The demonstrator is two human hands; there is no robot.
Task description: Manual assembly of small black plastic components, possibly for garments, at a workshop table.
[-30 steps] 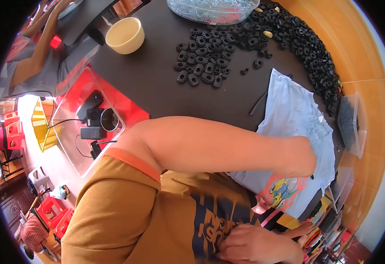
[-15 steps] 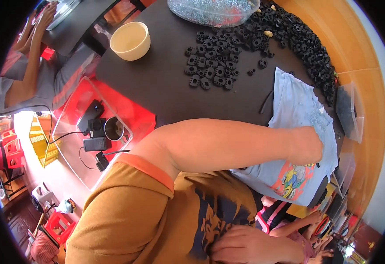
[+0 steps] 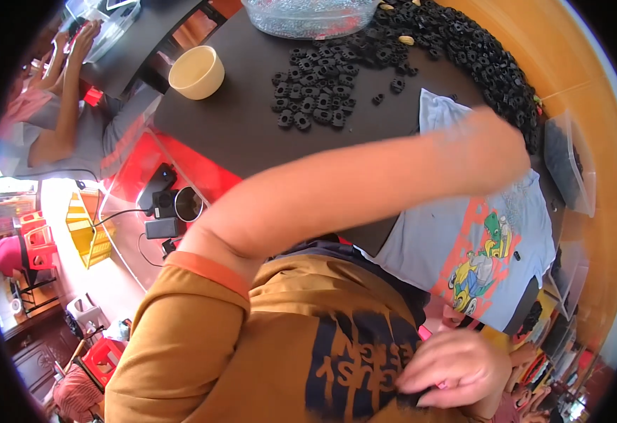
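Observation:
My left arm reaches across the table to the right. My left hand (image 3: pixel 495 151) is smeared by motion above the upper part of a light blue printed T-shirt (image 3: pixel 428 247); its fingers are hidden. A small black piece (image 3: pixel 517 256) lies on the shirt beside the cartoon print. Beyond this hand, many black plastic parts (image 3: pixel 499 74) are heaped along the table's curved far right edge. A smaller group of similar parts (image 3: pixel 315 92) is spread on the table. Low at the right, my right hand (image 3: pixel 456 366) hovers before my brown shirt, fingers loosely bent and parted from the thumb.
A cream bowl (image 3: pixel 196 72) and a clear tub of silvery pieces (image 3: pixel 308 17) stand on the dark table (image 3: pixel 252 134). Left of it are chargers (image 3: pixel 162 228) and a metal cup (image 3: pixel 188 204) in a clear bin. Another person (image 3: pixel 62 134) sits upper left. Clear boxes (image 3: pixel 569 166) line the right.
My left hand has lifted off the shirt's print and moved up and away, uncovering the print and the small black piece. My right hand has moved right, away from my belly.

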